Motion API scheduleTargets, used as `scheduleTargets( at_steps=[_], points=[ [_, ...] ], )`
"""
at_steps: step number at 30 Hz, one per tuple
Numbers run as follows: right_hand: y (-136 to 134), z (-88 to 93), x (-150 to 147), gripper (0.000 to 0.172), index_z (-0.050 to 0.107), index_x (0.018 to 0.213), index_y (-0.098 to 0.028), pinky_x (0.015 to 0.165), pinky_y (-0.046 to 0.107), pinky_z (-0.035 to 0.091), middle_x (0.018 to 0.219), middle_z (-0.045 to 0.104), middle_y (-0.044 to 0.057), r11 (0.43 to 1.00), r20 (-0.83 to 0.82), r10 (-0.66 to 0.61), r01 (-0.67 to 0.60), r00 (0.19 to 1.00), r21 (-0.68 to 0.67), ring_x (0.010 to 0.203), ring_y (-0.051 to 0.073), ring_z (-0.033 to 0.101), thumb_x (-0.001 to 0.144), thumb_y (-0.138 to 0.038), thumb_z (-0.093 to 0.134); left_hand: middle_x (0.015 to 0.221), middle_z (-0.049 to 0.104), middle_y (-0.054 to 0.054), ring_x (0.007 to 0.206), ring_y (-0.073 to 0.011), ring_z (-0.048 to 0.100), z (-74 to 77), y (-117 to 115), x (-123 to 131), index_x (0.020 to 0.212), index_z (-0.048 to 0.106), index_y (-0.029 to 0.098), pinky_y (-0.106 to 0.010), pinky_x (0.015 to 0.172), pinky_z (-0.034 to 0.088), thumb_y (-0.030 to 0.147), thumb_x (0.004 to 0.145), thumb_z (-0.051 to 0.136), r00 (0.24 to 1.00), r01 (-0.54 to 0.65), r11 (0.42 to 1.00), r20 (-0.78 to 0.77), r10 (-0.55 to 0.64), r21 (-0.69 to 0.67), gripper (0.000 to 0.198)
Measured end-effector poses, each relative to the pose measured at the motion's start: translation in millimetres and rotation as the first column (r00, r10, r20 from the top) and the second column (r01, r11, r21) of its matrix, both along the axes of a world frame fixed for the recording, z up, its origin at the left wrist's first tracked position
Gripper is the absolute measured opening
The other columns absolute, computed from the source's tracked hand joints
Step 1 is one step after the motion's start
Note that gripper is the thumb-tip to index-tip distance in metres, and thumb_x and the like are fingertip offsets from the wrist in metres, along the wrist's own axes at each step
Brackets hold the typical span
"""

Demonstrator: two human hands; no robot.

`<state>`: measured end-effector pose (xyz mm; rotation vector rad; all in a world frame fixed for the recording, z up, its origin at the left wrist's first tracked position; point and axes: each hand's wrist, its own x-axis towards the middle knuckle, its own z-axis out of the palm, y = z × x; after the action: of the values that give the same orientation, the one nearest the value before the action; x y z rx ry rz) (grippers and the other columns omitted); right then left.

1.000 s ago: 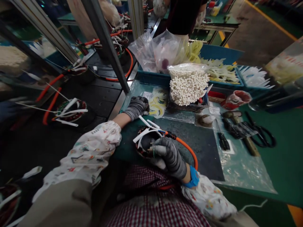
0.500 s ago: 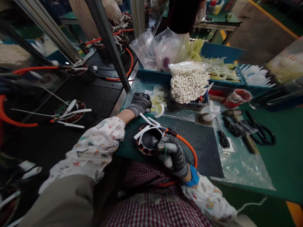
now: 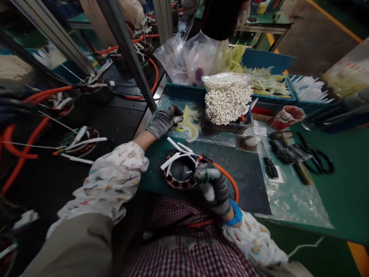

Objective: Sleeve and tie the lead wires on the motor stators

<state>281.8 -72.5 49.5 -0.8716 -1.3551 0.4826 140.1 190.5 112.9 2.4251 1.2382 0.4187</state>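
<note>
Sheeting point(image 3: 300, 204), clear and wrinkled, lay over part of the green tabletop point(image 3: 346, 200), beside a dark mat point(image 3: 248, 184). On it rested a screwdriver point(image 3: 271, 169), a hammer-like tool point(image 3: 304, 175) and black scissors point(image 3: 313, 152). The wound ring point(image 3: 175, 182), with white sleeves and an orange cable point(image 3: 232, 181), sat near the table's front edge, just left of the gloved right hand point(image 3: 211, 188). That hand's fingers were curled in; blur made it impossible to tell whether they gripped anything. The gloved left hand point(image 3: 165, 121) was partly curled at the edge of some loose yellow strips point(image 3: 188, 123); whether it pinched one could not be told. Behind them stood a bag of white beads point(image 3: 227, 102) and blue bins point(image 3: 184, 92). To the left, past a metal post point(image 3: 127, 50), a black worktop point(image 3: 121, 115) carried more rings point(image 3: 91, 134). Farther back stood a person in a dark top point(image 3: 220, 17), and a yellow line point(image 3: 337, 19) crossed the floor.
</note>
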Motion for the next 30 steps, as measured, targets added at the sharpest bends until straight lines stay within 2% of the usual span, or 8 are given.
scheduleTargets(
  at_steps=[3, 4, 6, 8, 10, 14, 22, 30],
  points=[
    [1.4, 0.7, 3.2, 0.016, 0.07, 0.125, -0.035, 0.081, 0.036, 0.067, 0.098, 0.071, 0.0, 0.989, -0.218, -0.112, 0.087, 0.969, -0.121, 0.088, 0.02, 0.073, 0.118, -0.044, 0.059, 0.128, 0.081, -0.012, 0.111, -0.0253, 0.079, 24.7, -57.3, -19.8, 0.145, 0.066, 0.02, -0.042, 0.095, 0.069, 0.032, 0.105, 0.047, 0.994, -0.078, 0.997, 0.078, 0.078, -0.009, 0.046],
    [3.1, 2.5, 4.7, 0.017, 0.071, 0.119, -0.034, 0.079, 0.037, 0.067, 0.094, 0.068, -0.001, 0.985, -0.275, -0.132, 0.094, 0.952, -0.147, 0.086, 0.02, 0.071, 0.117, -0.048, 0.061, 0.128, 0.081, -0.013, 0.118, -0.0289, 0.078, 32.5, -80.9, -27.3, 0.138, 0.072, 0.021, -0.047, 0.098, 0.068, 0.037, 0.103, 0.049, 0.994, -0.096, 0.995, 0.055, 0.097, -0.023, 0.044],
    [7.2, 7.2, 7.3, 0.022, 0.072, 0.11, -0.033, 0.077, 0.037, 0.065, 0.089, 0.065, -0.001, 0.983, -0.344, -0.135, 0.08, 0.929, -0.167, 0.082, 0.02, 0.069, 0.114, -0.054, 0.066, 0.131, 0.081, -0.004, 0.139, -0.0366, 0.07, 42.0, -127.4, -41.1, 0.123, 0.082, 0.028, -0.055, 0.101, 0.067, 0.051, 0.093, 0.047, 0.918, -0.052, 0.982, -0.395, -0.024, -0.182, 0.052],
    [10.5, 11.8, 8.9, 0.027, 0.073, 0.106, -0.031, 0.073, 0.036, 0.063, 0.086, 0.063, -0.001, 0.979, -0.386, -0.135, 0.064, 0.913, -0.191, 0.078, 0.019, 0.065, 0.113, -0.056, 0.066, 0.13, 0.083, -0.005, 0.131, -0.0365, 0.074, 38.9, -165.4, -52.2, 0.12, 0.086, 0.033, -0.064, 0.106, 0.064, 0.049, 0.091, 0.057, 0.869, -0.01, 0.96, -0.478, -0.13, -0.278, 0.044],
    [11.7, 14.9, 9.3, 0.03, 0.074, 0.105, -0.03, 0.072, 0.035, 0.061, 0.086, 0.062, -0.001, 0.974, -0.397, -0.15, 0.066, 0.906, -0.217, 0.077, 0.018, 0.063, 0.114, -0.057, 0.065, 0.121, 0.086, -0.005, 0.12, -0.0339, 0.077, 24.0, -190.1, -60.8, 0.117, 0.086, 0.037, -0.066, 0.111, 0.061, 0.037, 0.099, 0.064, 0.907, 0.109, 0.971, -0.379, -0.185, -0.214, 0.028],
    [10.4, 16.6, 8.6, 0.031, 0.075, 0.103, -0.03, 0.076, 0.039, 0.061, 0.086, 0.061, 0.0, 0.968, -0.365, -0.187, 0.107, 0.912, -0.228, 0.079, 0.02, 0.064, 0.112, -0.059, 0.067, 0.108, 0.085, -0.001, 0.109, -0.0316, 0.077, -10.7, -206.7, -69.7, 0.121, 0.082, 0.037, -0.057, 0.107, 0.06, 0.029, 0.11, 0.066, 0.966, 0.259, 0.915, -0.092, -0.243, 0.308, 0.021],
    [10.3, 20.7, 9.0, 0.038, 0.072, 0.097, -0.031, 0.072, 0.039, 0.059, 0.085, 0.061, -0.001, 0.956, -0.359, -0.208, 0.111, 0.91, -0.273, 0.077, 0.02, 0.062, 0.105, -0.068, 0.074, 0.102, 0.082, -0.002, 0.103, -0.0304, 0.075, -14.8, -216.8, -59.1, 0.12, 0.081, 0.034, -0.054, 0.104, 0.058, 0.031, 0.116, 0.058, 0.986, 0.161, 0.924, -0.018, -0.165, 0.348, 0.023],
    [11.0, 14.4, 10.2, 0.031, 0.074, 0.102, -0.031, 0.077, 0.039, 0.061, 0.087, 0.061, -0.001, 0.969, -0.336, -0.189, 0.121, 0.923, -0.213, 0.078, 0.019, 0.063, 0.109, -0.062, 0.071, 0.126, 0.081, -0.005, 0.12, -0.0331, 0.071, -23.4, -223.8, -72.7, 0.145, 0.076, 0.043, -0.055, 0.112, 0.051, 0.035, 0.112, 0.063, 0.98, 0.2, 0.889, -0.079, -0.184, 0.413, 0.036]
  ],
)
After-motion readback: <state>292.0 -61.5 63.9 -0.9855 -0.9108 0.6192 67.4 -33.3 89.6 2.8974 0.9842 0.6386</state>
